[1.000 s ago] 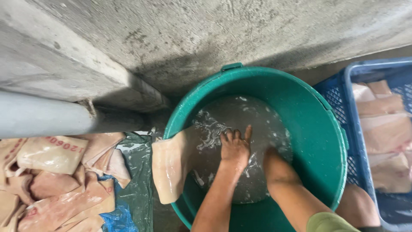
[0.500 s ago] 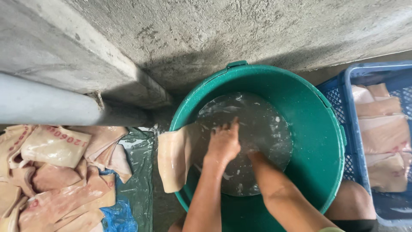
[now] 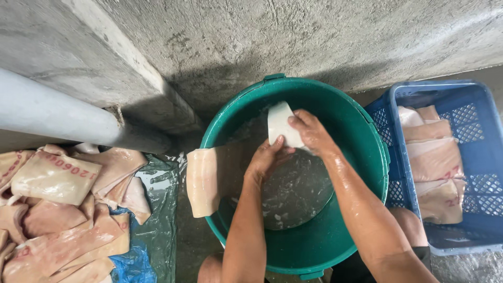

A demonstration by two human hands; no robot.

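Concrete floor [image 3: 194, 246], green tub [image 3: 361, 209]; blue crate [image 3: 482, 173]

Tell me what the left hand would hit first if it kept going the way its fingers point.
The left hand already touches the white piece; past it, probably the tub's far wall, though depth is unclear.

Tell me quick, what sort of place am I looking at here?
Probably a rough wash area for raw meat, maybe a back yard or market: bare concrete wall, a green tub of water on the ground, pale pork-skin slabs piled on plastic sheeting, more in a blue crate.
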